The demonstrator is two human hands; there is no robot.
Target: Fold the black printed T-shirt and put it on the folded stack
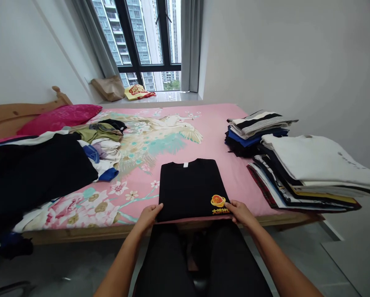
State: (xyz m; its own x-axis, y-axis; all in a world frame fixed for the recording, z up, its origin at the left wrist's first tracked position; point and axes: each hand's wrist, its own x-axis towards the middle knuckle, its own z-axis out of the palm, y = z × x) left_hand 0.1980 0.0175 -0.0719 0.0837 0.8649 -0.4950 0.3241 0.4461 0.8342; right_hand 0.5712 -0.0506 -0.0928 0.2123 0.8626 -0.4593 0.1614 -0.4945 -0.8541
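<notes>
Pink bed (185, 123) carries the folded black shirt (191, 189) at its near edge, long axis running away from the person, left hand (149, 215) and right hand (239, 211) pinching its 2 near corners, equally close.

Two hands on bed edge: left hand (149, 214), right hand (239, 211). One folded black T-shirt (191, 187) between them, one orange-yellow logo (218, 201) on it. Two stacks of folded clothes at right: far stack (255, 130), near stack (308, 173); garments per stack hard to count, perhaps six or more each. One loose heap of unfolded clothes (48, 165) at left. One pink pillow (61, 117). One brown paper bag (109, 87) and one yellow bag (138, 91) on windowsill.
</notes>
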